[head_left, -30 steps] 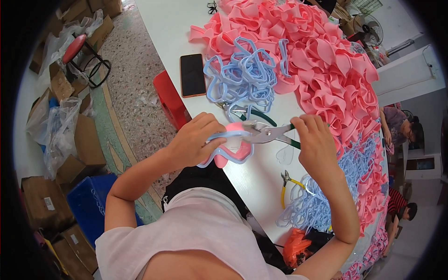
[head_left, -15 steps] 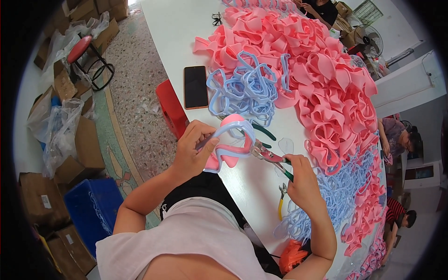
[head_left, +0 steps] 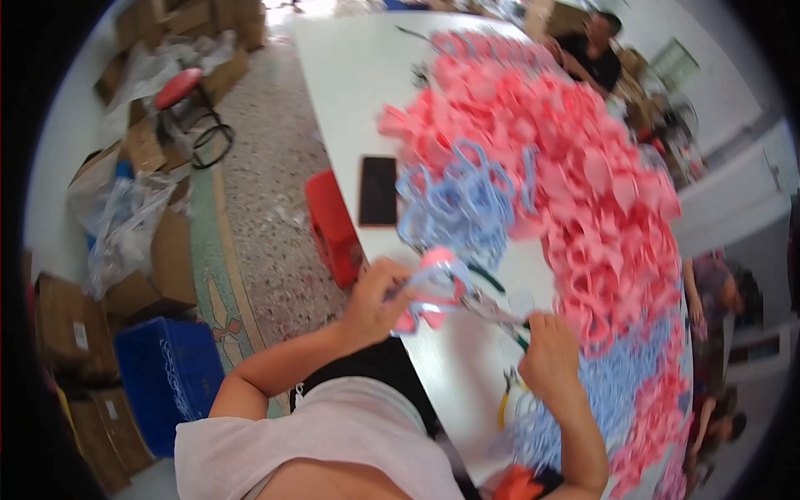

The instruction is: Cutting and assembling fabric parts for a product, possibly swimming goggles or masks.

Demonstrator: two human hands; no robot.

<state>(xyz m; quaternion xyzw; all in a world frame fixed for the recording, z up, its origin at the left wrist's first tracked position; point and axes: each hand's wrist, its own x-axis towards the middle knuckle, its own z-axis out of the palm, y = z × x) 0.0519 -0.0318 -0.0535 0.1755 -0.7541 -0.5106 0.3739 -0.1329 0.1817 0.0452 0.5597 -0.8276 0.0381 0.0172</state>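
Observation:
My left hand is closed around a curved pink foam piece edged with a light-blue plastic frame, holding it above the near edge of the table. From the other side, my right hand grips a pair of green-handled pliers. The metal jaws are at the right end of the framed piece; motion blur hides whether they bite on it. Behind the piece, a second green-handled tool lies partly covered on the table. Small yellow-handled cutters rest below my right hand.
A loose pile of light-blue frames lies beyond my hands, beside a dark phone. Pink foam pieces heap across the table, with more blue frames at right. A red stool stands left of the table. Other people sit along its far sides.
The whole view has shifted, so table and hands appear lower and slightly to the right, with blur. My hands keep the same grip on the framed piece and the pliers.

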